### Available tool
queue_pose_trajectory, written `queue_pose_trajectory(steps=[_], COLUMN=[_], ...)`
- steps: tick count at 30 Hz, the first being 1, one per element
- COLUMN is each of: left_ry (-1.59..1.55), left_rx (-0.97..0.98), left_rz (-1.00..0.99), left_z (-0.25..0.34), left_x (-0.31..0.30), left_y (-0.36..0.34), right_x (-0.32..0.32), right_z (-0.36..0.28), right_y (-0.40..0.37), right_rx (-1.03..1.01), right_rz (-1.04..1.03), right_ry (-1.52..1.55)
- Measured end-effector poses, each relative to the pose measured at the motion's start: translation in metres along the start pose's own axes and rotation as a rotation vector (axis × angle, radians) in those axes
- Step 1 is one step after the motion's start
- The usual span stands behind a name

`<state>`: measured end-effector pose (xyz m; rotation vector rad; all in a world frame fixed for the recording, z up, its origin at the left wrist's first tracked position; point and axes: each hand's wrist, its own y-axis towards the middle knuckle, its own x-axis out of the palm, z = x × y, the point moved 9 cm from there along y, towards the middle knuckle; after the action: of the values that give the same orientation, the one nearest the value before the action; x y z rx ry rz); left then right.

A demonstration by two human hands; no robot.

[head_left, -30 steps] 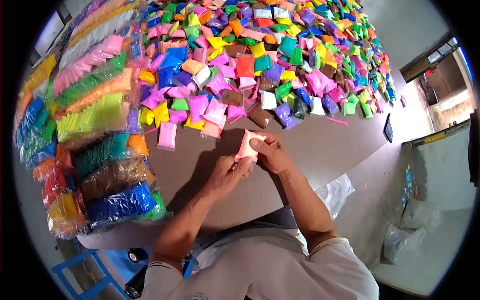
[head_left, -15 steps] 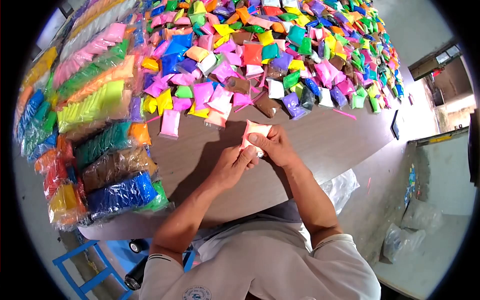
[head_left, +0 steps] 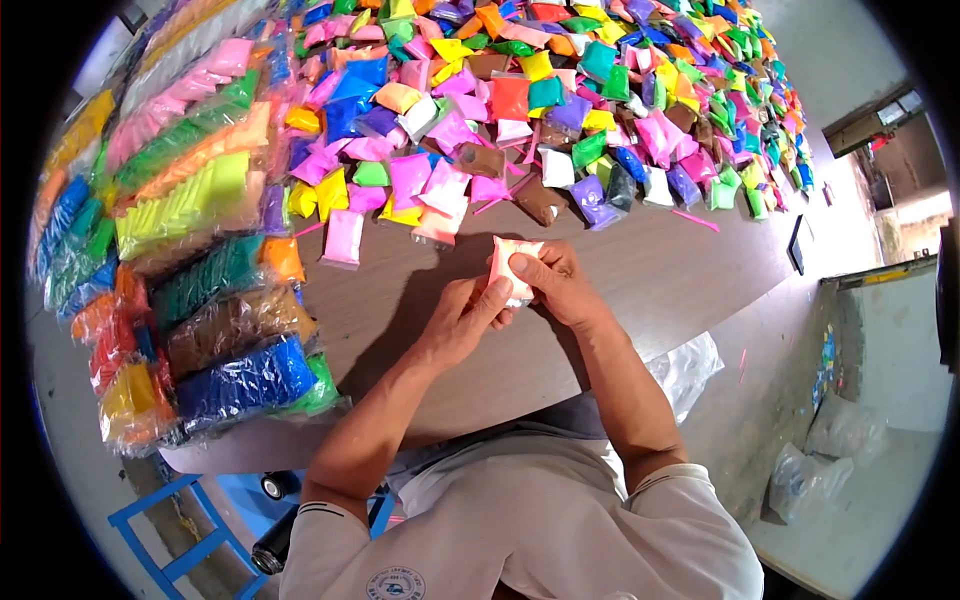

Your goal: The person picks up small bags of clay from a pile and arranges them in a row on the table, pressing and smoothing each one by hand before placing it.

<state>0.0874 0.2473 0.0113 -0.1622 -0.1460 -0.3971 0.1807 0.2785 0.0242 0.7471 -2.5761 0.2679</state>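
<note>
Both my hands hold one small peach-coloured packet (head_left: 512,258) above the brown table, near its front edge. My left hand (head_left: 470,312) pinches the packet's lower left side, thumb on top. On the packet's right side, my right hand (head_left: 562,285) grips with the thumb pressed across its face. The fingers beneath the packet are partly hidden. Beyond my hands, a pink packet (head_left: 344,236) and another pale peach packet (head_left: 437,226) lie at the near edge of the colourful heap.
A large heap of coloured packets (head_left: 510,98) covers the table's far part. Bundled packets in clear bags (head_left: 245,383) are stacked at the left. A dark flat object (head_left: 796,245) lies at the right edge. Clear plastic (head_left: 688,372) and a blue metal frame (head_left: 190,560) are below the table.
The view has shifted slightly. My hands still hold the peach packet, and my right thumb lies a little differently across it, showing more of its lower part.
</note>
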Motion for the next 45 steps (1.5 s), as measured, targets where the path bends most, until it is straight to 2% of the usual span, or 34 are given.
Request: queue_pose_trajectory(steps=[16,19,22,25,33,36,41,44,45], left_ry=[0.015,0.053,0.042,0.090,0.067,0.018,0.081,0.023,0.046], left_rx=[0.016,0.022,0.015,0.006,0.030,0.000,0.008,0.006,-0.001], left_rz=[-0.042,-0.055,-0.050,-0.061,-0.079,-0.063,-0.087,-0.047,-0.050], left_z=[0.005,-0.005,-0.004,-0.004,-0.005,-0.005,-0.011,-0.012,-0.012], left_x=[-0.002,-0.002,0.004,0.006,0.005,0.006,0.005,0.004,0.004], left_y=[0.002,0.003,0.001,0.001,0.001,0.001,0.003,0.003,0.003], right_x=[-0.006,0.000,0.000,-0.003,-0.005,0.006,0.003,-0.009,-0.007], right_z=[0.006,0.001,-0.003,-0.002,-0.003,-0.008,-0.005,-0.004,-0.003], right_y=[0.003,0.002,-0.001,-0.001,0.000,-0.002,-0.001,-0.005,-0.004], right_rx=[-0.009,-0.046,-0.009,-0.033,-0.087,-0.008,-0.023,-0.045,-0.050], right_rz=[0.068,0.094,0.125,0.126,0.202,0.191,0.120,0.263,0.211], right_ry=[-0.069,0.049,-0.134,-0.165,-0.181,-0.219,-0.229,-0.308,-0.216])
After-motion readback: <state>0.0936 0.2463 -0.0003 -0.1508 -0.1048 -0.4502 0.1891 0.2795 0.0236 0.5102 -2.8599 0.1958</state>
